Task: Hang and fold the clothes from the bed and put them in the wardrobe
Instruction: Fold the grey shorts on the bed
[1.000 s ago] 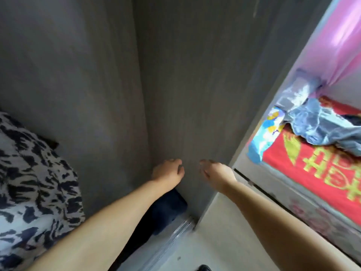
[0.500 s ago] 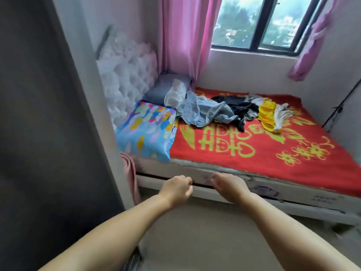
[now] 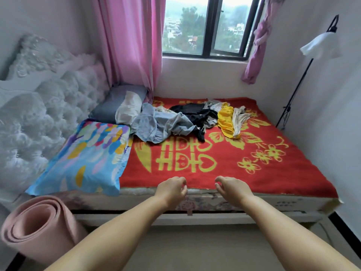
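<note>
Heap of clothes (image 3: 187, 120) on the far half of the bed (image 3: 234, 200), well beyond both hands, atop a red blanket (image 3: 263, 173) with yellow signs and flowers. Within the heap: a grey-blue garment (image 3: 162, 126) crumpled at the end farther-left of the left hand; a black garment (image 3: 193, 112) in the middle, straight ahead of the gap between the hands; a yellow garment (image 3: 226, 120) with a cream piece (image 3: 238, 118) touching it, ahead of the right hand.

Left hand (image 3: 172, 190) and right hand (image 3: 232, 187) held out side by side, apart, over the near edge of the bed, both empty, fingers loosely curled inward and gripping nothing. Bare forearms reaching in from below.

Left of the left hand, a bright patterned pillow (image 3: 88, 159) lying on the near corner of the bed; beyond it a grey pillow (image 3: 121, 104) with a white cloth (image 3: 129, 108) on it, just beside the grey-blue garment. Farther left, a white tufted headboard (image 3: 39, 114). Below-left of the left hand, a rolled pink mat (image 3: 39, 229) standing on the floor beside the bed.

Far ahead, a window (image 3: 205, 28) with pink curtains (image 3: 132, 45) on each side. Well right of the right hand, a black stand (image 3: 297, 87) against the wall with a white cloth (image 3: 320, 45) hung at its top.
</note>
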The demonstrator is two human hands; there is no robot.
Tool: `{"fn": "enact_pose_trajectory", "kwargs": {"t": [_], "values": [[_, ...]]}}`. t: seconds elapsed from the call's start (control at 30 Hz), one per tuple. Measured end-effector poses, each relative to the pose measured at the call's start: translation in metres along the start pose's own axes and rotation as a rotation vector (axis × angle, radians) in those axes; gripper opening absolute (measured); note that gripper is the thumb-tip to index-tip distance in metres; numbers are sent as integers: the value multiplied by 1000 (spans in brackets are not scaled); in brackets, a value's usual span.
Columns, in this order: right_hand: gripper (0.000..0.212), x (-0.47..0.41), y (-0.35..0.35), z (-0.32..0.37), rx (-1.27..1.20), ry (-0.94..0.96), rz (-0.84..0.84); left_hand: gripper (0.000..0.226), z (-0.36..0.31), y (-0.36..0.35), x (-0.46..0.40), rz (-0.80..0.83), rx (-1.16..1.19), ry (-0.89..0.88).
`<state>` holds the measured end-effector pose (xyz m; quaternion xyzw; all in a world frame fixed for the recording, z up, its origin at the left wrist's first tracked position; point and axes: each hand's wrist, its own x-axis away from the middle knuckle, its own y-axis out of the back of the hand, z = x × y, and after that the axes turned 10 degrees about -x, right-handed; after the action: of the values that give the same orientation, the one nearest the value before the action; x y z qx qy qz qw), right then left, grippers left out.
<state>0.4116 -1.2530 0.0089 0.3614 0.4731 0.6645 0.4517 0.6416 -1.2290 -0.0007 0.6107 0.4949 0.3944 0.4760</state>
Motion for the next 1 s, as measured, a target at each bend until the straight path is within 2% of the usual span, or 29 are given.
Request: {"fn": "enact_pose_trajectory", "kwargs": {"t": [0.27,0.53,0.73,0.87,1.0], "values": [[34,-102,7,-76,-2,-83,23,32,7,-18,-155,34,-26,-57],[32,-237,39,-166,-11,-273,-36,29,23,-12,-351,66,-74,-120],[32,-318,20,-210,-34,-283,64,28,35,-42,-441,142,-61,-95],[32,-398,4,-241,-74,-243,145,30,59,-70,-493,204,-48,-13],[33,-492,-20,-267,-94,-138,259,32,94,-96,-545,251,11,191]]}}
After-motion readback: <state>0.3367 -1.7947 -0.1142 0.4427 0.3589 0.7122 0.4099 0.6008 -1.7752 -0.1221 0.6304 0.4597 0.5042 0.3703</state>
